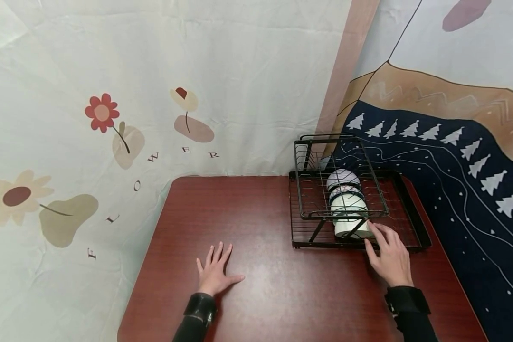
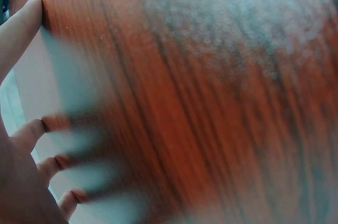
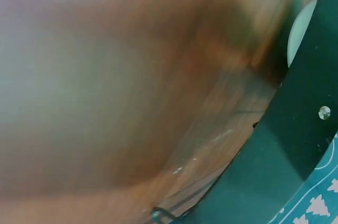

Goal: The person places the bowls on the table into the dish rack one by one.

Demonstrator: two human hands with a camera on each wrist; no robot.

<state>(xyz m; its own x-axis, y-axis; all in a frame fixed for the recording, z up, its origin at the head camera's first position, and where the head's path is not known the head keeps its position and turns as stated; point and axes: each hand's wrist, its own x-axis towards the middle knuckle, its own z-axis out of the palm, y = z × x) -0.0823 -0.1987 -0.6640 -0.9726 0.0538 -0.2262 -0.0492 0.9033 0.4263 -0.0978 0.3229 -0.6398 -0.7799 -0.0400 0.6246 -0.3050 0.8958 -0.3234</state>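
Note:
My left hand (image 1: 215, 275) has its fingers spread over the bare tabletop, holding nothing; in the left wrist view the thumb and several fingertips (image 2: 33, 126) show at the left edge. At the front right of the black dish rack my right hand (image 1: 391, 256) reaches toward the front white bowl (image 1: 352, 229). Its fingertips are at that bowl's right side, and whether they touch it is hard to tell. Behind it a row of bowls (image 1: 343, 178) stands on edge under the wire upper tier. The right wrist view shows a pale rim (image 3: 300, 36) but no fingers.
The two-tier black dish rack (image 1: 301, 190) stands on a dark tray (image 1: 410, 209) at the back right of the reddish-brown table (image 1: 256, 304). Patterned cloths (image 1: 248, 71) hang behind and to the right.

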